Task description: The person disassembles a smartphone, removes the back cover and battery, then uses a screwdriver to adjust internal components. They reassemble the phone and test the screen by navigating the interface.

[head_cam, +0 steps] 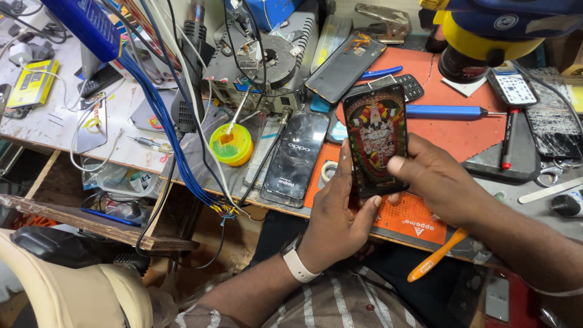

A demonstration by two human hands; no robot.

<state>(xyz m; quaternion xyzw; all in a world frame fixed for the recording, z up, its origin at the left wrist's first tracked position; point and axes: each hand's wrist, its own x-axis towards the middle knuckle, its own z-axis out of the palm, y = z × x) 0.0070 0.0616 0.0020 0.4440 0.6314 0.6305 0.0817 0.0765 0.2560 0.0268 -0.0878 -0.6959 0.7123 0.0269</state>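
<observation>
Holding a black, slab-shaped smartphone with a lit, colourful screen (375,138) above the orange rubber work mat (461,130), the person grips it with both hands. The left hand (337,212) cradles the phone's lower end from beneath, its fingers clenched around the left edge and bottom corner; a pale wristband (297,265) sits on that wrist. The right hand (434,179) clasps the phone's right edge, with the thumb (398,164) pressed on the glass. Left of the phone, a second dark smartphone with a blank screen (296,158) lies flat on the surface; further left of it stands a round yellow-and-green pot (231,144). Right of the phone, a blue-handled tool (446,111) rests on the mat, and below it an orange plastic pry tool (437,254) overhangs the surface edge. Judged from this pose, good handling would mean supporting the phone from below, keeping thumb pressure light and flat on the glass, and holding it over the mat rather than beyond the edge.
</observation>
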